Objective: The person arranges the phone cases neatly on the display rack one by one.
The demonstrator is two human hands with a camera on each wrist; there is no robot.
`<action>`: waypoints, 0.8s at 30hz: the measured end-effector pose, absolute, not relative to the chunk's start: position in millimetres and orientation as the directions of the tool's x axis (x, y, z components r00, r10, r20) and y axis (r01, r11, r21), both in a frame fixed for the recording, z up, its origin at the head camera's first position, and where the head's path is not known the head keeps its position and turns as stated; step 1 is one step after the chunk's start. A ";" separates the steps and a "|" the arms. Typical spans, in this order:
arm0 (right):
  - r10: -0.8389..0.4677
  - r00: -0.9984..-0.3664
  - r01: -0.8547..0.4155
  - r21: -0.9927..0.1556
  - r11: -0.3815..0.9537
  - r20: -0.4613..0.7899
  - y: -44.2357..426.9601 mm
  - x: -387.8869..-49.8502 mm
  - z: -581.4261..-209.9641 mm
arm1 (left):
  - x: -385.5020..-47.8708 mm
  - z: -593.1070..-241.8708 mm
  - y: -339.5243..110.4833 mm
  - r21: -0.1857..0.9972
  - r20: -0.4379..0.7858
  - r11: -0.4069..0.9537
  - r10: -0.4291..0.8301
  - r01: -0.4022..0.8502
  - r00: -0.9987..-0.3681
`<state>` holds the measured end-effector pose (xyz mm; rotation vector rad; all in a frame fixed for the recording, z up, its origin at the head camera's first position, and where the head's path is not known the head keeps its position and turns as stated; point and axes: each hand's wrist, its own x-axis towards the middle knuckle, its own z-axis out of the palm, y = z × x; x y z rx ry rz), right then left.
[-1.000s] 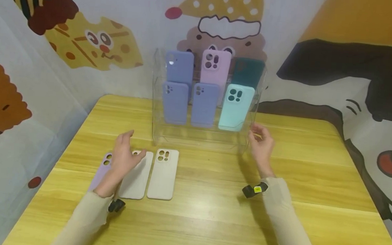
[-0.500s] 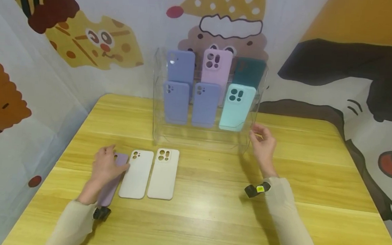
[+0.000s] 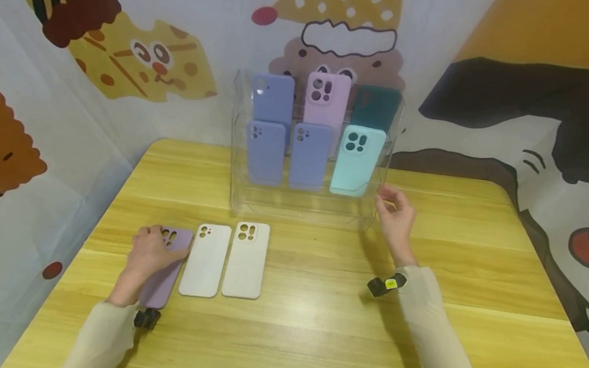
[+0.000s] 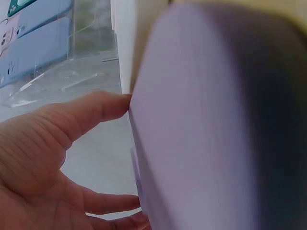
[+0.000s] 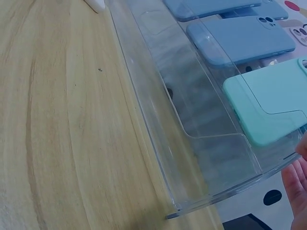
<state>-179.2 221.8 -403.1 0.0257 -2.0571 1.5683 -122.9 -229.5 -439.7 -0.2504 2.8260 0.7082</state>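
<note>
My left hand [image 3: 147, 256] lies over a purple phone case [image 3: 156, 288] at the left of the table, thumb on its right edge and fingers near its top left. In the left wrist view the thumb and fingertips meet the edge of this purple case [image 4: 192, 120], which fills much of that view. My right hand [image 3: 396, 219] pinches the right side panel of a clear display stand [image 3: 293, 206]. Only part of that hand [image 5: 298, 184] shows in the right wrist view, with the thumb against the panel's edge. A light-blue phone case [image 3: 357, 168] leans nearest to it.
Two white phone cases [image 3: 204, 263] [image 3: 245, 266] lie flat beside the purple one. Upright on the stand are periwinkle cases [image 3: 264, 156], a pink case [image 3: 326, 109] and a dark green case [image 3: 377, 107]. A cartoon-printed cloth [image 3: 176, 118] hangs behind the wooden table [image 3: 315, 333].
My left hand has moved left and down from above the nearer white case onto the purple case. The purple case has shifted slightly to the right. My right hand stays at the stand's side.
</note>
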 end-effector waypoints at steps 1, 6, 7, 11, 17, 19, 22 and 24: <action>0.304 -0.850 -0.335 -0.887 0.317 0.429 221.8 -179.2 -403.3 | -123.0 -439.7 -229.9 0.440 -0.252 0.872 -0.109 -0.214 -0.962; 0.304 -0.849 -0.340 -0.887 0.312 0.432 221.6 -179.3 -403.8 | -123.9 -438.3 -231.1 0.435 -0.258 0.878 -0.093 -0.202 -0.962; 0.303 -0.849 -0.341 -0.886 0.314 0.433 221.5 -179.2 -403.8 | -124.0 -437.7 -231.1 0.436 -0.259 0.877 -0.093 -0.202 -0.961; 0.299 -0.848 -0.343 -0.883 0.321 0.438 220.8 -178.9 -403.1 | -125.8 -433.7 -231.2 0.446 -0.241 0.875 -0.084 -0.187 -0.967; 0.304 -0.847 -0.343 -0.885 0.315 0.436 220.6 -179.1 -402.8 | -131.7 -424.8 -225.8 0.479 -0.174 0.866 -0.063 -0.141 -0.983; 0.307 -0.847 -0.339 -0.886 0.317 0.434 220.4 -179.0 -402.6 | -134.2 -422.4 -222.6 0.495 -0.160 0.860 -0.051 -0.125 -0.986; 0.311 -0.847 -0.334 -0.887 0.320 0.431 220.2 -179.0 -402.8 | -137.9 -419.5 -217.0 0.512 -0.138 0.853 -0.039 -0.105 -0.990; 0.315 -0.846 -0.334 -0.887 0.319 0.431 220.0 -179.0 -402.8 | -140.0 -417.4 -212.8 0.528 -0.124 0.843 -0.038 -0.098 -0.992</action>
